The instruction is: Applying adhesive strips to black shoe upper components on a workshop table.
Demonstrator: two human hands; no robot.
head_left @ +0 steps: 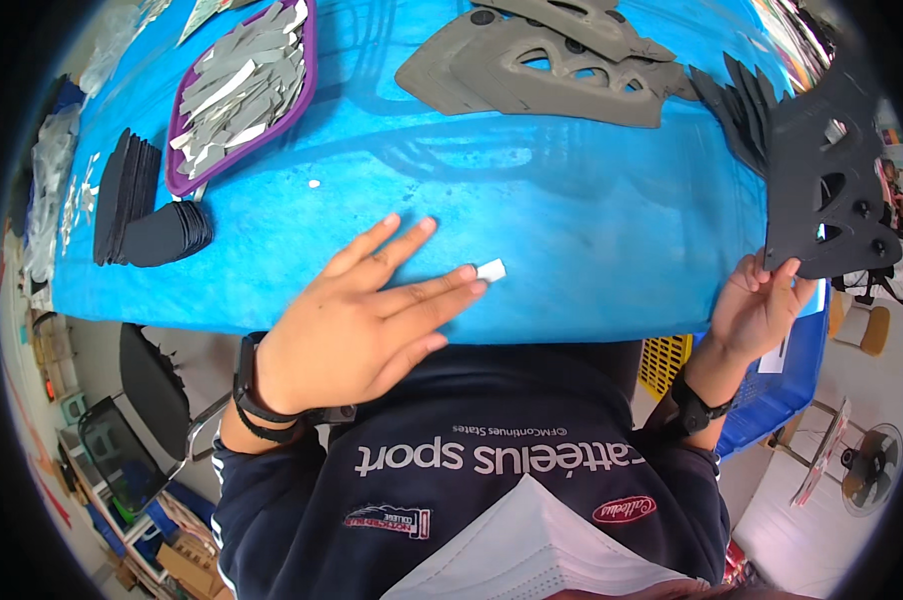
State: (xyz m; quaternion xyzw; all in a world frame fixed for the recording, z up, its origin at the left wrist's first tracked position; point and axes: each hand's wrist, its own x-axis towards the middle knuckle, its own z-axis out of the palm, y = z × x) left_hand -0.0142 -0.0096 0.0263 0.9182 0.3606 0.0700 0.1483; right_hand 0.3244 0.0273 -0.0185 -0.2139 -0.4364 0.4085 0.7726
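Note:
My left hand [357,310] lies over the blue table with its fingers stretched and spread. Two of its fingertips touch or nearly touch a small white piece [492,270] on the surface. At the right edge of the table, my right hand [762,305] pinches the lower corner of a dark grey flat panel [807,215]. The panel is held up on edge and has cut-out openings and round black knobs. Behind it, several dark curved strips [737,115] fan out. Similar grey-brown panels [532,75] lie in an overlapping pile at the far side.
A purple tray [176,160] full of grey and white strips is at the far left. Nearer stand stacks of black strips [130,200] and rounded black pieces [172,233]. A blue crate [772,405] is below the table at the right, and a fan [870,465] stands beyond it.

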